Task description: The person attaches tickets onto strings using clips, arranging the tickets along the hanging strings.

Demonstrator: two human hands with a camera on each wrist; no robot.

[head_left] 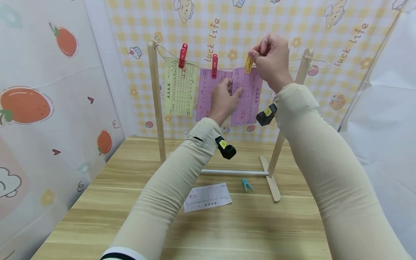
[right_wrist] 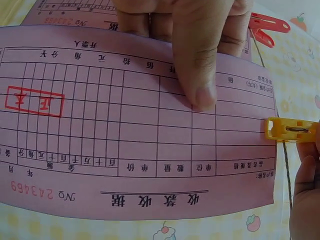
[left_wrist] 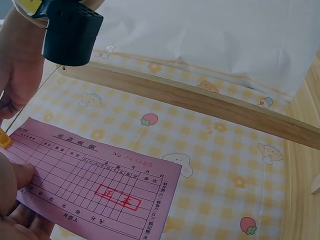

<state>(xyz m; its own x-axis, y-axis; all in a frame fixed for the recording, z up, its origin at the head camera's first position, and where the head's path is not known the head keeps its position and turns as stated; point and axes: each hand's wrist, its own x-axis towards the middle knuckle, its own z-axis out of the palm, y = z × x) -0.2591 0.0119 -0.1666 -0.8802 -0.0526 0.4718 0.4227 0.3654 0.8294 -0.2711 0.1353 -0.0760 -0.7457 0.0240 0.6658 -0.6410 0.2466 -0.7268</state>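
A pink receipt slip (head_left: 247,95) hangs at the string, its upper edge in the jaws of a yellow clothespin (head_left: 248,65). My right hand (head_left: 273,59) pinches that clothespin's upper end. My left hand (head_left: 225,99) holds the slip by its left edge, thumb in front and fingers behind, as the right wrist view shows. Left of it, another pink slip (head_left: 204,95) hangs from a red clothespin (head_left: 214,66), partly covered by my left hand. Farther left, a second red clothespin (head_left: 182,57) grips a yellow-green slip (head_left: 178,90).
A thin string (head_left: 294,59) runs between the left wooden post (head_left: 156,104) and the right wooden post (head_left: 302,70). A white rod (head_left: 235,172) joins them low down. On the table (head_left: 260,227) lie a white slip (head_left: 209,197) and a blue clothespin (head_left: 246,184).
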